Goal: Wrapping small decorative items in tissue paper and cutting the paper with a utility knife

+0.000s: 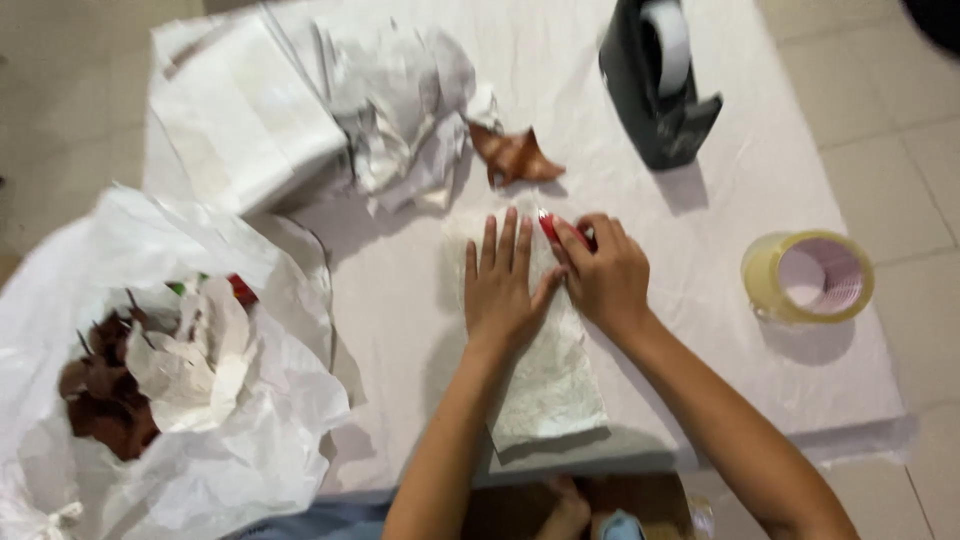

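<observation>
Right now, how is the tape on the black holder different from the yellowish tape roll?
The white tape roll stands on edge inside the black dispenser; the yellowish tape roll lies loose on the table cloth, its hole facing up. The white roll looks narrow and pale; the yellowish roll looks wider and see-through. The white roll sits at the far edge, the yellowish one off to the right. Both are round rolls, untouched by either hand.

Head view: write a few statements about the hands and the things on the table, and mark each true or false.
1. The left hand lies flat on the white paper-wrapped packet. True.
2. The right hand holds a small red thing at the packet's edge. True.
3. The black tape dispenser stands beside the white plastic bag. False: it stands at the far right of the table.
4. The roll of clear packing tape is in the left hand. False: it lies alone on the table, right of both hands.
</observation>
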